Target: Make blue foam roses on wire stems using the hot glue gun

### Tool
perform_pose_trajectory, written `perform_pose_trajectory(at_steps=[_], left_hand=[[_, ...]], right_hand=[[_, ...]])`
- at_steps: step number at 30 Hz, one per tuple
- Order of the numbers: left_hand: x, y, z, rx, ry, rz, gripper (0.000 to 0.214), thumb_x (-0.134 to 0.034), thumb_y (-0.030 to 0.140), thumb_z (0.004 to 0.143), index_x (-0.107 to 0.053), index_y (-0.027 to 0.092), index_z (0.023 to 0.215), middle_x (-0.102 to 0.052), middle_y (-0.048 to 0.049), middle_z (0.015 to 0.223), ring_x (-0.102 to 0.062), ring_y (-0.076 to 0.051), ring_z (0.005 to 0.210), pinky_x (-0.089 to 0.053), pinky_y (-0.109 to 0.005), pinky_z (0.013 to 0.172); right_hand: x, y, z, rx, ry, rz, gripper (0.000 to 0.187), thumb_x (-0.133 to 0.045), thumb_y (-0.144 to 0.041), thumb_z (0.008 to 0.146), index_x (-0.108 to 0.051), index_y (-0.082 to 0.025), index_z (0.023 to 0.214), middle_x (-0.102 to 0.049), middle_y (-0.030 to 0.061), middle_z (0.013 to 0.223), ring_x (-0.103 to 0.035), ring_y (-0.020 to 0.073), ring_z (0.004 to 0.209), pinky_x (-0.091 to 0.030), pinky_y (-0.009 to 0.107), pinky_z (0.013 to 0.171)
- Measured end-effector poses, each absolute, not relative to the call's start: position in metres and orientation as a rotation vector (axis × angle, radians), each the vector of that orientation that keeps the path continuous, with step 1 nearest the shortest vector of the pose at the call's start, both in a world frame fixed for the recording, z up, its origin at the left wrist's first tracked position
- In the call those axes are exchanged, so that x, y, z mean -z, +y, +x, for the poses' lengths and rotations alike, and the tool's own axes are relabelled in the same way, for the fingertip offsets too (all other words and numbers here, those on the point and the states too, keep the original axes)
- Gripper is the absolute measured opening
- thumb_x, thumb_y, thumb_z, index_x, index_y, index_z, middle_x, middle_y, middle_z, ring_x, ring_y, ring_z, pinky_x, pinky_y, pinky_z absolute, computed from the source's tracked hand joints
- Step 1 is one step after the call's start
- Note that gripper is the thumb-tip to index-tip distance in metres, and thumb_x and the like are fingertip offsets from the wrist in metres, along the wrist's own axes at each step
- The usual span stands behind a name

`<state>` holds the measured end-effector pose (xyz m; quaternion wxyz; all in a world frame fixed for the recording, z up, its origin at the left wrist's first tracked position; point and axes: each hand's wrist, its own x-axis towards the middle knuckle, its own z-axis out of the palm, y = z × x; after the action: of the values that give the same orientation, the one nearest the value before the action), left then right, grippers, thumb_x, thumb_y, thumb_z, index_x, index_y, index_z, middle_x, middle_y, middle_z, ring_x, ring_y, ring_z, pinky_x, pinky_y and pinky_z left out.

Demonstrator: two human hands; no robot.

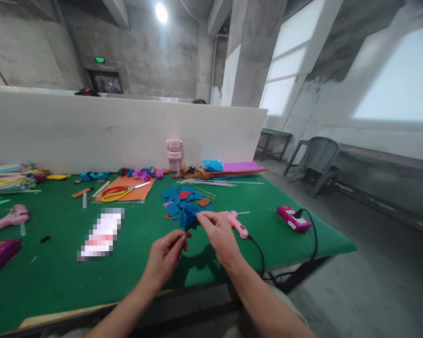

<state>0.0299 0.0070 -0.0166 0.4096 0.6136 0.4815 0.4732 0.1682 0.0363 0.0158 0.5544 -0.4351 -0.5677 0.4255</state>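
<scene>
A blue handmade flower (188, 218) is held up between my hands over the green table. My left hand (167, 256) is closed in a pinch just beneath the bloom, where a thin stem seems to run; the fingers mostly cover it. At the flower's right side, my right hand (220, 234) pinches the edge of a blue petal. Just beyond lies a loose pile of blue petal pieces (174, 199), with a red piece (184, 195) and a brown piece (204, 202) among them. A pink glue gun (240, 227) lies beside my right hand, partly hidden by it.
Yellow-and-red-handled scissors (118, 193) lie on orange sheets (141, 192). A magenta power strip (293, 219) sits at right, its black cable (315, 234) hanging over the edge. A pink bottle (175, 156) stands by the white partition (127, 131). Another glue gun (12, 218) is at far left.
</scene>
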Motion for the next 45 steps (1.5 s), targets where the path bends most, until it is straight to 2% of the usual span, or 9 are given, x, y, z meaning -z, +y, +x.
perform_pose_trajectory(at_steps=[6,8,12,21,25,27,30,36,45], left_hand=[[0.011,0.008,0.027,-1.221,1.212,1.405,0.027,-0.053,0.041,0.078,-0.06,0.016,0.08,-0.054,0.0028,0.058,-0.036,-0.006,0.038,-0.028,-0.018,0.036],[0.01,0.008,0.026,-1.215,1.195,1.346,0.028,-0.053,0.042,0.077,-0.06,0.016,0.076,-0.055,0.002,0.059,-0.037,-0.006,0.039,-0.029,-0.017,0.036],[0.013,0.009,0.025,-1.194,1.155,1.265,0.031,-0.053,0.044,0.077,-0.058,0.015,0.067,-0.052,0.0024,0.054,-0.035,-0.006,0.038,-0.028,-0.017,0.035],[0.016,0.007,0.024,-1.129,1.194,1.228,0.034,-0.052,0.046,0.077,-0.058,0.014,0.064,-0.037,0.0074,0.04,-0.03,-0.005,0.033,-0.023,-0.016,0.032],[0.007,0.008,0.018,-1.095,1.188,1.209,0.033,-0.057,0.045,0.073,-0.063,0.014,0.081,-0.035,0.0089,0.04,-0.03,-0.006,0.032,-0.021,-0.016,0.031],[0.004,0.011,0.011,-1.133,1.193,1.168,0.034,-0.06,0.042,0.071,-0.063,0.014,0.09,-0.039,0.0083,0.042,-0.032,-0.006,0.035,-0.023,-0.016,0.032],[0.006,0.019,0.002,-1.281,1.126,1.104,0.029,-0.065,0.037,0.069,-0.065,0.014,0.086,-0.056,0.0021,0.06,-0.039,-0.005,0.044,-0.031,-0.017,0.04],[0.015,0.024,0.003,-1.291,0.892,0.885,0.021,-0.07,0.03,0.067,-0.067,0.014,0.08,-0.061,-0.0015,0.071,-0.05,-0.008,0.06,-0.039,-0.018,0.057],[0.016,0.022,0.003,-1.305,0.891,0.892,0.018,-0.07,0.028,0.068,-0.07,0.014,0.08,-0.062,-0.0017,0.066,-0.052,-0.01,0.063,-0.041,-0.021,0.061]], right_hand=[[-0.015,0.036,0.165,-1.179,-1.267,-0.906,0.03,-0.049,-0.043,0.079,-0.067,-0.019,0.075,-0.063,0.0022,0.073,-0.056,0.0176,0.078,-0.043,0.028,0.073],[-0.01,0.036,0.16,-1.246,-1.263,-0.856,0.024,-0.058,-0.04,0.073,-0.067,-0.02,0.084,-0.065,0.0027,0.08,-0.057,0.018,0.082,-0.044,0.029,0.076],[0.004,0.037,0.147,-1.285,-1.273,-0.786,0.03,-0.068,-0.029,0.066,-0.063,-0.018,0.094,-0.066,0.0043,0.088,-0.06,0.0174,0.083,-0.046,0.029,0.078],[0.016,0.036,0.138,-1.317,-1.215,-0.818,0.021,-0.068,-0.027,0.066,-0.06,-0.016,0.081,-0.066,0.0006,0.075,-0.061,0.0138,0.071,-0.047,0.024,0.067],[0.01,0.036,0.139,-1.343,-1.123,-0.826,0.026,-0.071,-0.029,0.064,-0.057,-0.017,0.082,-0.065,-0.0017,0.067,-0.059,0.0126,0.061,-0.046,0.023,0.059],[0.006,0.036,0.14,-1.385,-1.089,-0.796,0.028,-0.072,-0.028,0.063,-0.057,-0.018,0.085,-0.066,-0.0018,0.067,-0.062,0.0137,0.065,-0.047,0.025,0.066],[0.004,0.035,0.141,-1.498,-1.065,-0.736,0.026,-0.073,-0.026,0.064,-0.06,-0.017,0.085,-0.068,-0.0005,0.069,-0.064,0.0135,0.072,-0.045,0.026,0.077],[0.009,0.031,0.139,-1.684,-0.979,-0.667,0.022,-0.074,-0.022,0.064,-0.066,-0.015,0.083,-0.069,0.0014,0.073,-0.061,0.0091,0.067,-0.044,0.021,0.071],[0.011,0.031,0.137,-1.686,-0.977,-0.697,0.021,-0.075,-0.023,0.063,-0.066,-0.014,0.08,-0.068,0.0016,0.071,-0.06,0.0086,0.065,-0.043,0.02,0.069]])
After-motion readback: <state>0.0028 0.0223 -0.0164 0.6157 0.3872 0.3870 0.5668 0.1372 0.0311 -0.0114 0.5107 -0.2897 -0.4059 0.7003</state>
